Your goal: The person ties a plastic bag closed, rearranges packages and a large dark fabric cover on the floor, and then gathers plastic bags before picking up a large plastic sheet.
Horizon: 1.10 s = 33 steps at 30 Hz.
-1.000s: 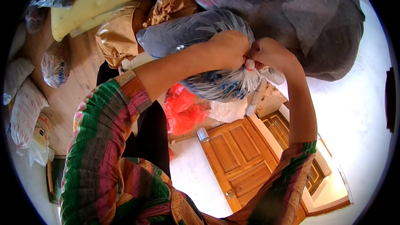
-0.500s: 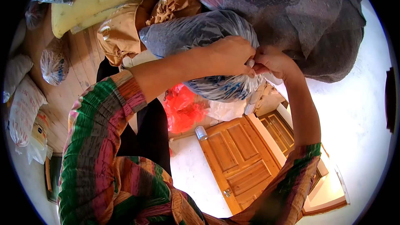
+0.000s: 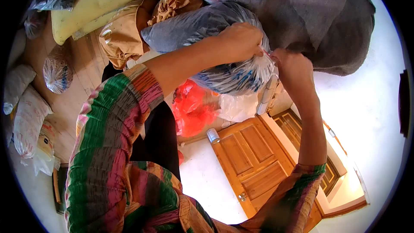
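A large clear plastic bag [image 3: 202,19], filled with something dark grey and blue, lies across the upper middle of the view. Its gathered mouth points right and bunches into tight folds. My left hand [image 3: 245,41] is closed at these folds, fingertips pinched on the bag's neck. Just right of it, my right hand [image 3: 295,67] is curled in a fist at the twisted end of the neck. A short stretch of plastic shows between the two hands. The fingertips of my right hand are mostly hidden.
Dark grey blankets [image 3: 332,26] are heaped at upper right. Brown cloth bags [image 3: 123,30] and yellow foam [image 3: 99,0] lie to the left. A red plastic bag [image 3: 189,112] and a metal can [image 3: 213,136] are below, near a wooden door [image 3: 254,159]. Several filled bags [image 3: 30,116] line the left.
My hands have drawn apart from nearly touching, the right one shifting rightward and slightly down. The gathered neck of the bag now shows between them. The view has shifted slightly.
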### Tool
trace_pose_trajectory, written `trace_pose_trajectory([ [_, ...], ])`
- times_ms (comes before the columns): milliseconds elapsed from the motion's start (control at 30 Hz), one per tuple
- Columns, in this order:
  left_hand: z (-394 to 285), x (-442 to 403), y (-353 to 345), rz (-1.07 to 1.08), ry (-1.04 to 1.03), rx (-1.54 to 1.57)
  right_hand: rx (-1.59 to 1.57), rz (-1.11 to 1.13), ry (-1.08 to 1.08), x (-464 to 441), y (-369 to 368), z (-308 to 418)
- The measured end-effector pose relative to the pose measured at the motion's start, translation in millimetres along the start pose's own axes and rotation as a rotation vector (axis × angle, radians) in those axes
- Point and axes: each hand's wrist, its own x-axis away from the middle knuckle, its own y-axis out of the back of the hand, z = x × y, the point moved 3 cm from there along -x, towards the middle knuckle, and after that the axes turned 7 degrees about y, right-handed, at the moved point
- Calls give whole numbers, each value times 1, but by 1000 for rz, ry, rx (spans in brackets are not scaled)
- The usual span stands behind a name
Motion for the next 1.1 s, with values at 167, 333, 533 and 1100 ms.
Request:
trace_pose_trajectory([
  [167,0,1,-1,-92,-5,27,36,-75,36,14,-14,23],
  [333,-2,0,1,-142,-32,-23,132,18,-141,22,-41,41],
  [533,-3,-2,2,-79,-91,150,-5,-177,-181,24,-20,59],
  [1100,-7,3,11,-26,-296,-20,-651,-543,-139,40,-22,32],
])
